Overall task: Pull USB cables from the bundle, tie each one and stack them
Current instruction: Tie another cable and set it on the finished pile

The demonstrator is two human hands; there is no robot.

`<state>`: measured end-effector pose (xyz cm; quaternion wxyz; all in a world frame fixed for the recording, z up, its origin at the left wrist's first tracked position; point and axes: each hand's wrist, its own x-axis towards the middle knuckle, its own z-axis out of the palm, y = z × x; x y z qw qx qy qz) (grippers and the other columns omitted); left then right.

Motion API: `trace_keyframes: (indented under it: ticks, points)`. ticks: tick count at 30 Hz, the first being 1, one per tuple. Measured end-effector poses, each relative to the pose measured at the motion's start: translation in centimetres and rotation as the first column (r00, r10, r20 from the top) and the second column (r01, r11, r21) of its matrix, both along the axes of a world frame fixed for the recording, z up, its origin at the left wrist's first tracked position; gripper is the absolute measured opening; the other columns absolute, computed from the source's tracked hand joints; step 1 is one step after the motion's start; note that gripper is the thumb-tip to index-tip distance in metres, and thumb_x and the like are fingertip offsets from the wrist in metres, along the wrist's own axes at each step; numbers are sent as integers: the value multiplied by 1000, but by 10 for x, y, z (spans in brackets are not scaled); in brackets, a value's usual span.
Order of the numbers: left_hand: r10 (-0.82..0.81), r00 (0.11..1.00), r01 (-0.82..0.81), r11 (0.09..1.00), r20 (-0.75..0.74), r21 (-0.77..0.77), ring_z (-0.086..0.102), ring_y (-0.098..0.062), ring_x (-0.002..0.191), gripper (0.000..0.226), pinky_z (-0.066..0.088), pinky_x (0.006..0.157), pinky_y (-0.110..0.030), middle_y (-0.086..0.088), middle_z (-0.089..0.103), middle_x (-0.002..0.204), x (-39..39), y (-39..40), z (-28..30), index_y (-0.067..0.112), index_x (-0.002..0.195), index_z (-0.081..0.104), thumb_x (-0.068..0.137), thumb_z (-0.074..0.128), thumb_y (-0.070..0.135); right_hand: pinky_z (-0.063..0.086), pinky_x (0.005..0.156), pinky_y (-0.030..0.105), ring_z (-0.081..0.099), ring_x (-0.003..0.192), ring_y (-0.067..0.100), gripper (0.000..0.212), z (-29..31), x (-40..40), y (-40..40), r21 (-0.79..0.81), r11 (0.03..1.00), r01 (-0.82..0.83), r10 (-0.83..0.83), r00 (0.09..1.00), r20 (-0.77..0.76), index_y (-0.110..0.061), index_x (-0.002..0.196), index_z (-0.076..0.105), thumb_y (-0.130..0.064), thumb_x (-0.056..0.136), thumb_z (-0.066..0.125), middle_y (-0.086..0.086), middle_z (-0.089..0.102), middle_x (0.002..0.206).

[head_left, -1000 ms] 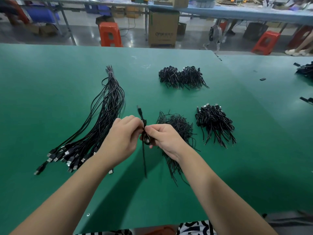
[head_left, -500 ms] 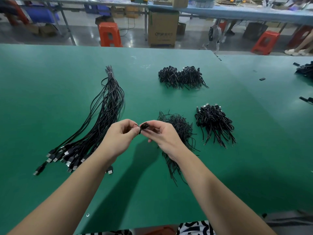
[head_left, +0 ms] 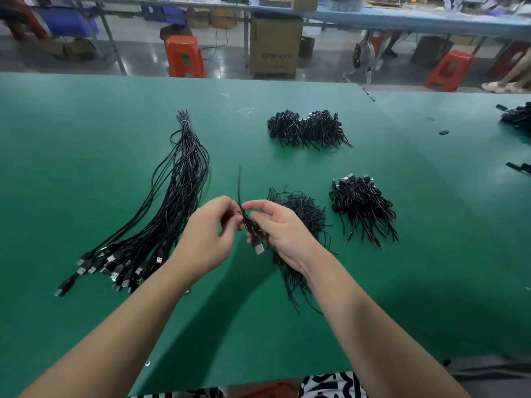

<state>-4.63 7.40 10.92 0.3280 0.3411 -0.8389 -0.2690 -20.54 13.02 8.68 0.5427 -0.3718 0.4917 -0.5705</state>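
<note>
While both hands work above the worktop [head_left: 86, 139], one folded USB cable [head_left: 249, 225] is mid-tie.

Right hand [head_left: 283, 229] curls round the folded cable, plug [head_left: 258, 248] hanging out below the fingers; left hand [head_left: 208, 235] pinches a thin tie strand [head_left: 239, 185] that sticks up toward the far side. Step in hand, as I judge it: wrapping the tie. Next move likely calls for twisting the strand snug, then setting the cable on the tied stack [head_left: 363, 205] at right. Untied bundle [head_left: 161, 225] lies left, plugs near; loose ties [head_left: 301, 208] sit just beyond the right hand.
</note>
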Motion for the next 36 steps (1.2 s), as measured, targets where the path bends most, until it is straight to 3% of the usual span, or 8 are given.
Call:
trace_keyframes:
  ticks: [3, 5, 9, 12, 18, 22, 30, 36]
  points:
    - [134, 972, 3, 811, -191, 585, 46, -7, 56, 22, 36, 59, -24, 2, 60, 64, -4, -5, 3, 15, 76, 62, 95, 58, 4, 55, 75, 24, 65, 77, 15, 28, 1, -2, 2, -73, 997, -39, 35, 998, -51, -12, 112, 68, 6, 92, 64, 4, 74, 89]
    - [136, 955, 101, 687, -265, 719, 45, -8, 54, 23, 34, 58, -25, 0, 55, 61, -4, -6, 4, 10, 75, 62, 95, 57, 1, 54, 73, 24, 63, 76, 15, 25, 1, -2, 4, -92, 996, -7, -6, 991, -133, -15, 106, 71, 2, 87, 73, 1, 73, 86]
    - [88, 983, 10, 848, -159, 531, 45, -12, 61, 16, 37, 62, -28, 3, 57, 67, -4, -4, 4, 12, 80, 62, 95, 62, 8, 49, 63, 21, 54, 60, 8, 13, -2, -2, 2, -60, 990, 130, -142, 941, -307, -15, 102, 77, -14, 89, 75, 1, 72, 83]
    - [49, 999, -49, 999, 14, -11, 49, -12, 70, 11, 40, 69, -29, 3, 59, 75, -4, 0, 4, 12, 84, 60, 94, 58, 8, 50, 66, 19, 60, 63, 5, 12, -3, 1, 0, -39, 990, 135, -140, 947, -289, -11, 102, 77, -14, 95, 68, -3, 73, 83]
    - [13, 964, 142, 818, 265, -557, 52, -29, 75, 19, 37, 77, -36, -4, 56, 79, 1, -5, -2, 8, 85, 63, 77, 55, -8, 57, 68, 30, 53, 65, 13, 31, 7, 6, 2, 37, 997, -64, 70, 982, -176, -3, 88, 66, -20, 107, 48, 2, 56, 68]
    - [16, 972, 126, 806, 235, -578, 52, -28, 74, 20, 35, 77, -33, -3, 57, 80, 2, -7, -3, 9, 86, 65, 80, 55, -8, 57, 78, 34, 51, 86, 25, 42, 11, 5, 5, 49, 991, -127, 131, 987, -90, 10, 106, 63, -27, 108, 43, 15, 53, 93]
    - [-54, 997, 67, 942, 48, -330, 47, -11, 80, 5, 34, 76, -24, -1, 61, 84, 5, -1, 6, 5, 86, 69, 88, 69, 0, 56, 80, 32, 59, 78, 24, 34, 7, -1, 6, -11, 992, -129, 124, 974, -187, 19, 110, 58, -11, 107, 43, 16, 56, 88]
    - [-28, 992, 26, 1000, -120, -18, 56, -4, 88, 35, 42, 81, -15, -1, 55, 98, 10, -7, 7, 17, 101, 55, 79, 82, 23, 55, 82, 26, 67, 88, 15, 21, 10, -11, 12, -18, 977, -215, 214, 977, -22, -7, 103, 75, -20, 96, 60, 7, 73, 92]
